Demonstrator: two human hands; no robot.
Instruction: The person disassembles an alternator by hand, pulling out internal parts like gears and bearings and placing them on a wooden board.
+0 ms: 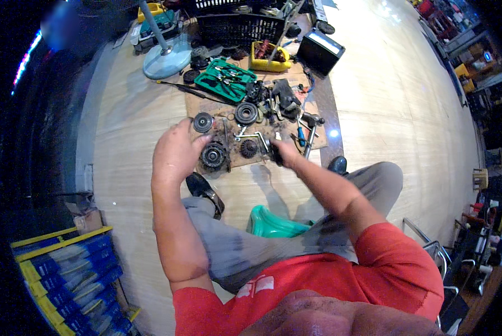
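My left hand (175, 150) is closed on the edge of a round, dark grooved pulley (203, 122), held with the thumb and fingers. Just below it lies a larger toothed round part (213, 155). My right hand (287, 153) has its fingers round a dark part (274, 151) whose kind I cannot make out, partly hidden by the hand. To its left are a small black gear-like part (249, 148) and a bent silver wrench (254, 136). A black ring-shaped pulley (246, 113) rests on the cardboard farther back.
Greasy cardboard (242, 161) lies under the parts. Behind stand a green tool tray (224, 79), a yellow bin (270, 57), a black crate (237, 31) and a black box (320, 53). A blue-handled screwdriver (301, 136) lies at right. A green stool (276, 224) is beneath me.
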